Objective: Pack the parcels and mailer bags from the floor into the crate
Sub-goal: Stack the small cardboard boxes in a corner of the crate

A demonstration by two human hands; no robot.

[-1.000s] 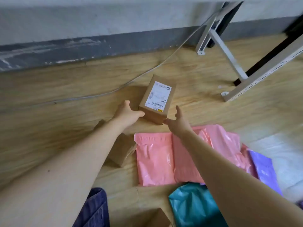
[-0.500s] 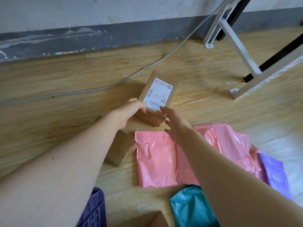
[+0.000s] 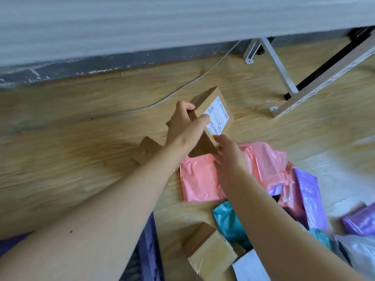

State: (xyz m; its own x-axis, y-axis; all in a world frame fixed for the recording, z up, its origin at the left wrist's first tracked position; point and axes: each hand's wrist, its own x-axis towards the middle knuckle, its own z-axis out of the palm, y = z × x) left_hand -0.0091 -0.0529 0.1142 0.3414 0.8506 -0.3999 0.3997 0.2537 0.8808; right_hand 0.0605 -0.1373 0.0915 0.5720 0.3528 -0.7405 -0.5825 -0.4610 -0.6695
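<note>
Head view: the left hand is clamped on a brown cardboard box with a white shipping label, just above the middle of the frame. The fingers curl over its far edge and the thumb presses on the label face. The box is tilted, with its far end raised off the wooden floor.

The right hand is spread with its fingers straight, and the fingertips are at the box's near corner. I cannot tell whether they touch it.

Pink mailer bags lie flat just below the box. Purple bags and a teal bag are toward the lower right. A second small box sits beside the left wrist and a third box is at the bottom centre. A strip of the blue crate shows at the bottom edge, mostly hidden by the left forearm.

The box looks stiff and light enough for one hand, and its edges give a firm hold. Gripping across the two long sides should keep it from twisting. The glossy bags look limp and slippery, so they are probably best pinched at a sealed edge or scooped up several at a time.
</note>
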